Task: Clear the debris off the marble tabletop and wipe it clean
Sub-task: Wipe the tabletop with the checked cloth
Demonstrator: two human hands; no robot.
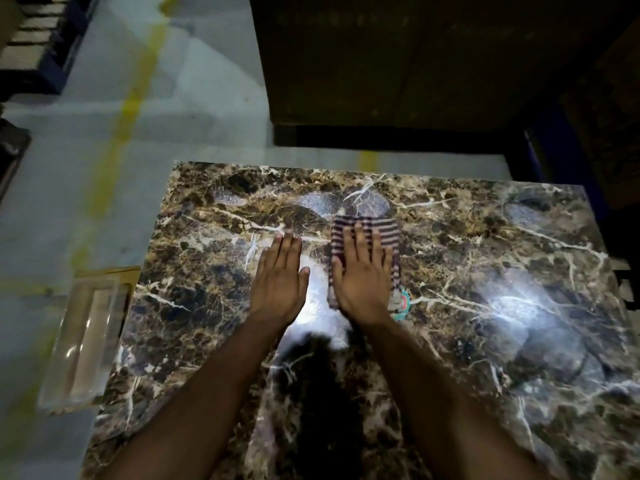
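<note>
One striped cloth (367, 251) under the flat right hand (363, 275); left hand (280, 271) flat, empty, on one marble tabletop (485, 271).

Floor (194, 109) was pale grey concrete, marked with a worn yellow line (133, 98). A large dark brown cabinet (415, 60) stood beyond the table. A clear plastic tray (83, 341) sat left, on the floor. Lighting was dim; dark blue racking (41, 39) at upper left.
</note>
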